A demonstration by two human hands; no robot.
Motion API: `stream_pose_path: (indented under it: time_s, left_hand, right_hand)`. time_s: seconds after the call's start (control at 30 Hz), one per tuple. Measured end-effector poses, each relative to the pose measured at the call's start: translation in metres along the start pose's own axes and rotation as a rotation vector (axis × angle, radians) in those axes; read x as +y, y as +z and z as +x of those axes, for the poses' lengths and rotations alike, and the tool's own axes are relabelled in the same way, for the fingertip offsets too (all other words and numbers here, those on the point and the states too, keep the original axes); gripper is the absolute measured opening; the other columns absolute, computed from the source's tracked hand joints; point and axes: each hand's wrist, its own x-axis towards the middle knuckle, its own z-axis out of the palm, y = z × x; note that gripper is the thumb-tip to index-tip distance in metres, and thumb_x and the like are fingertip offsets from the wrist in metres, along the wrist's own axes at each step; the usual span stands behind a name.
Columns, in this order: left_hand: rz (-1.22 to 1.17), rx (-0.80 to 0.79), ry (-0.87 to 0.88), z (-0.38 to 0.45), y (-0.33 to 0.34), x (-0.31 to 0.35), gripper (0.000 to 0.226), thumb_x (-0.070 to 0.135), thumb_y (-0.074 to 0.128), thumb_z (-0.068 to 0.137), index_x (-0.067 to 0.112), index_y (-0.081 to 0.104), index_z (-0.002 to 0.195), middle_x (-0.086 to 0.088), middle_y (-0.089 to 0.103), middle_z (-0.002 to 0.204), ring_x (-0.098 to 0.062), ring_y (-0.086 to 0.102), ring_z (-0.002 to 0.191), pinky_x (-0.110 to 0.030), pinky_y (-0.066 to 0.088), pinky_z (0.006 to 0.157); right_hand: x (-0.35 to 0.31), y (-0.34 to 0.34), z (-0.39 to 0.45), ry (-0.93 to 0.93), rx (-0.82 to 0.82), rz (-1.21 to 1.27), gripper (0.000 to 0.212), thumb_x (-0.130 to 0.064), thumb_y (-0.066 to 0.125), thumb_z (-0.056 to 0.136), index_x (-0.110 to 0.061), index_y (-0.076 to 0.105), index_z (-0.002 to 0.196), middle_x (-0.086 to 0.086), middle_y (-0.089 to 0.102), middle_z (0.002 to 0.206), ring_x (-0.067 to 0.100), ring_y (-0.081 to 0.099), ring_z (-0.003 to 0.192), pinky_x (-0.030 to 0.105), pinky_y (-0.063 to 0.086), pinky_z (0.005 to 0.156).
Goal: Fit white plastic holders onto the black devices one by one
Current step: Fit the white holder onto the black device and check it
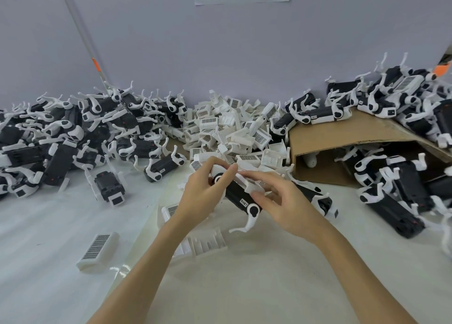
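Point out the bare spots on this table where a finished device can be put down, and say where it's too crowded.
Free: the near table between the forearms, and the near-left stretch around the lone white holder. Near right, below the cardboard box, is partly open. Crowded: the left heap of devices, the middle pile of white holders, and the right heap. Both hands, left hand and right hand, hold a device.

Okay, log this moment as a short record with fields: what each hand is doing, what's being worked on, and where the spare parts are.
left hand: the left hand grips the far end of the black device
right hand: the right hand pinches the white holder against the device's top
fit state: cannot tell if fully seated
loose holders: heap of white holders by the wall; single holder lying near left
devices: device pile at left; cardboard box at right with more
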Motion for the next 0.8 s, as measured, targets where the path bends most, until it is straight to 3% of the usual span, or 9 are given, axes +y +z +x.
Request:
stream_pose_path:
  time_s: [0.1,0.2,0.27,0.3,0.37,0.47,0.6,0.7,0.8]
  left_hand:
    - [0.042,0.021,0.002,0.001,-0.003,-0.004,0.042,0.075,0.057,0.090,0.034,0.062,0.099,-0.008,0.068,0.069,-0.022,0.057,0.061,-0.044,0.051,0.061]
    - [0.085,0.006,0.038,0.000,-0.002,-0.004,0.040,0.075,0.055,0.091,0.036,0.060,0.099,-0.008,0.063,0.064,-0.018,0.053,0.057,-0.039,0.044,0.057]
    - [0.123,-0.017,0.083,-0.001,0.000,-0.004,0.034,0.071,0.054,0.095,0.037,0.058,0.099,0.003,0.059,0.058,-0.011,0.049,0.052,-0.024,0.037,0.054]
    - [0.139,-0.025,0.100,-0.001,0.001,-0.004,0.031,0.069,0.054,0.097,0.038,0.058,0.099,0.010,0.057,0.056,-0.008,0.047,0.051,-0.019,0.035,0.053]
    - [0.157,-0.036,0.114,-0.001,0.002,-0.004,0.028,0.067,0.052,0.099,0.039,0.057,0.100,0.016,0.055,0.055,-0.005,0.044,0.049,-0.018,0.035,0.052]
    - [0.150,-0.040,0.107,-0.001,0.001,-0.004,0.034,0.070,0.044,0.099,0.038,0.057,0.102,0.014,0.054,0.054,-0.005,0.045,0.050,-0.019,0.035,0.054]
    - [0.163,-0.023,0.106,-0.002,0.000,-0.003,0.054,0.075,0.031,0.097,0.031,0.060,0.107,0.014,0.060,0.065,-0.008,0.057,0.067,-0.022,0.041,0.063]
    - [0.181,-0.019,0.096,-0.001,0.000,-0.003,0.059,0.077,0.027,0.095,0.030,0.061,0.108,0.022,0.068,0.087,-0.005,0.063,0.087,-0.021,0.045,0.074]
    - [0.188,-0.007,0.099,-0.001,0.001,-0.003,0.060,0.077,0.027,0.095,0.029,0.060,0.112,0.020,0.069,0.093,-0.001,0.062,0.096,-0.026,0.044,0.082]
  right_hand:
    - [-0.004,-0.001,0.000,0.029,0.012,0.068,0.047,0.005,0.052,0.103,-0.028,0.070,0.132,-0.005,0.067,0.133,0.010,0.066,0.114,0.031,0.053,0.096]
    - [-0.006,0.001,0.001,0.085,0.064,0.140,0.022,-0.014,0.057,0.107,-0.025,0.072,0.118,0.006,0.072,0.118,0.029,0.068,0.101,0.042,0.056,0.091]
    - [-0.006,0.006,0.000,0.089,0.101,0.152,0.010,-0.028,0.064,0.103,-0.019,0.068,0.108,-0.004,0.074,0.105,0.018,0.073,0.095,0.033,0.056,0.085]
    - [-0.005,0.009,0.001,0.092,0.118,0.160,0.010,-0.026,0.066,0.102,-0.017,0.066,0.106,-0.003,0.073,0.104,0.016,0.073,0.097,0.032,0.056,0.085]
    - [-0.005,0.012,0.000,0.068,0.139,0.178,0.011,-0.012,0.065,0.102,-0.017,0.064,0.113,0.001,0.070,0.113,0.012,0.072,0.105,0.025,0.056,0.088]
    - [-0.006,0.011,0.000,0.053,0.141,0.234,0.042,0.001,0.067,0.098,-0.023,0.060,0.131,0.000,0.065,0.124,0.006,0.068,0.111,0.017,0.053,0.090]
    - [-0.005,0.012,0.000,-0.008,0.025,0.168,0.043,-0.001,0.065,0.100,-0.017,0.061,0.140,-0.008,0.069,0.134,0.004,0.062,0.127,0.022,0.049,0.106]
    - [-0.003,0.015,0.000,-0.040,-0.029,0.046,0.048,-0.008,0.055,0.108,-0.024,0.052,0.152,-0.017,0.056,0.152,-0.004,0.044,0.143,0.022,0.039,0.117]
    - [0.001,0.021,-0.002,0.016,-0.003,0.091,0.039,-0.015,0.049,0.111,-0.028,0.051,0.148,-0.018,0.062,0.144,0.000,0.055,0.135,0.034,0.045,0.115]
